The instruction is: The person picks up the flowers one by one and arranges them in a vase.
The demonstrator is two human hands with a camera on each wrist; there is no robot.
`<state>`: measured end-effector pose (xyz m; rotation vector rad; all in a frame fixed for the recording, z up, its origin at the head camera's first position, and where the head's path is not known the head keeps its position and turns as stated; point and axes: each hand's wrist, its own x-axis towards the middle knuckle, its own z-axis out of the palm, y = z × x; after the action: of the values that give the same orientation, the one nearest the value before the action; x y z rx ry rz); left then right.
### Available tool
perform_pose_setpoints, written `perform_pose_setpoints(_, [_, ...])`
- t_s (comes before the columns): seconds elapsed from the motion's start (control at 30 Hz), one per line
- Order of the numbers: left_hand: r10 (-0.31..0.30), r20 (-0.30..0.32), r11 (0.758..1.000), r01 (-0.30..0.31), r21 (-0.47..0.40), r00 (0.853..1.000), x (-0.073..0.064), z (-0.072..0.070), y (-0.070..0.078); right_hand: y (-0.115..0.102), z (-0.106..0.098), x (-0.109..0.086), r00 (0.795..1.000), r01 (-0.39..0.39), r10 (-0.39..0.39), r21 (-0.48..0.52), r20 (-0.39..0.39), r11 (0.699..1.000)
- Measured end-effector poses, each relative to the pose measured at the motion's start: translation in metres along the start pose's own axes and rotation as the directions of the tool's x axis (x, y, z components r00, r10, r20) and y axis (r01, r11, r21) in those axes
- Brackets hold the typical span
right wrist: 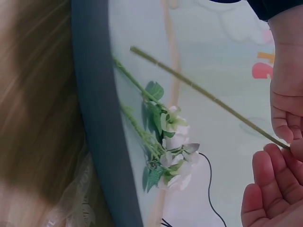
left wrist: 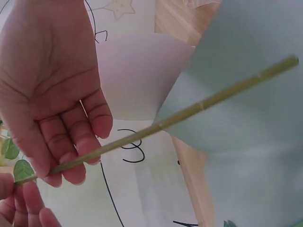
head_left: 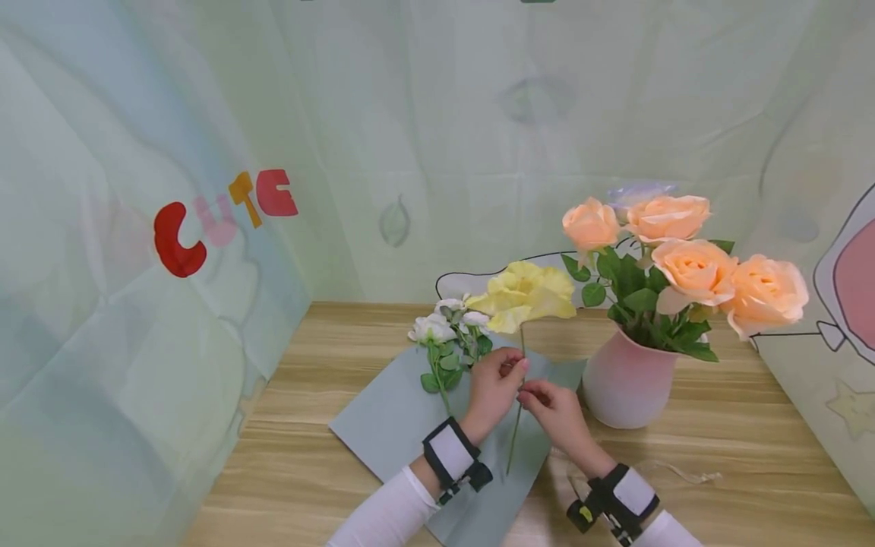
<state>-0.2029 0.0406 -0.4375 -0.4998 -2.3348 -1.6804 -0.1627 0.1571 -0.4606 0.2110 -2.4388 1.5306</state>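
While left grip [head_left: 497, 384] and right grip [head_left: 562, 416] pinch its thin stem [head_left: 513, 444] | yellow flower [head_left: 526, 295]: broad, ruffled

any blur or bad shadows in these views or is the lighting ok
Head view: soft, even light, yellow flower fairly clear; left wrist view: stem slightly soft toward its cut end; right wrist view: wooden tabletop blurred with dark shading, blue-grey paper dark along one edge.

The head view looks forward and down from above the stem [head_left: 514, 438], farthest off. Both wrist views look across the stem from close by, on opposite sides, and share its bare lower end.
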Motion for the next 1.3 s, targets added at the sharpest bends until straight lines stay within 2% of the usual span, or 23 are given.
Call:
perform_pose_setpoints(0.17, [0.016,0.002,0.999,-0.016,0.039,1.0,0.001,0.001,0.011,-0.006,-0.007,0.002,0.999,-0.028,0.029,0.021,-0.019,0.999])
perform_pose_setpoints(0.27, [0.015,0.024,0.999,-0.016,0.039,1.0,0.002,0.0,0.018,-0.009,-0.012,0.003,0.999,-0.015,0.015,0.014,-0.037,1.0])
perform_pose_setpoints(0.33, [0.023,0.043,1.0,-0.022,-0.019,0.999,0.001,0.0,0.021,-0.01,-0.014,0.004,0.999,-0.005,0.005,0.009,-0.051,1.0])
perform_pose_setpoints(0.43, [0.089,0.05,0.991,-0.084,-0.108,0.995,0.001,-0.002,0.027,-0.011,-0.018,0.005,0.997,0.021,-0.021,-0.007,-0.072,1.0])
perform_pose_setpoints(0.53, [0.166,0.031,0.971,-0.157,-0.179,0.986,0.001,-0.007,0.041,-0.012,-0.022,0.006,0.995,0.054,-0.057,-0.036,-0.084,0.998])
perform_pose_setpoints(0.63, [0.204,0.008,0.957,-0.198,-0.214,0.979,0.001,-0.013,0.058,-0.015,-0.026,0.009,0.989,0.097,-0.105,-0.075,-0.107,0.992])
perform_pose_setpoints(0.73, [0.213,-0.007,0.948,-0.208,-0.241,0.977,0.004,-0.017,0.073,-0.018,-0.03,0.015,0.973,0.156,-0.174,-0.124,-0.149,0.98])
perform_pose_setpoints(0.87, [0.257,-0.021,0.93,-0.253,-0.266,0.966,0.015,-0.018,0.087,-0.027,-0.038,0.025,0.936,0.235,-0.28,-0.213,-0.213,0.948])
perform_pose_setpoints(0.97, [0.292,-0.028,0.919,-0.288,-0.268,0.956,0.023,-0.019,0.096,-0.035,-0.045,0.031,0.914,0.255,-0.322,-0.267,-0.248,0.929])
perform_pose_setpoints(1.07, [0.322,-0.026,0.916,-0.318,-0.245,0.947,0.028,-0.02,0.105,-0.043,-0.052,0.036,0.904,0.258,-0.336,-0.29,-0.264,0.921])
perform_pose_setpoints(1.3, [0.421,-0.039,0.883,-0.419,-0.213,0.906,0.034,-0.027,0.125,-0.056,-0.063,0.045,0.866,0.293,-0.399,-0.341,-0.301,0.893])
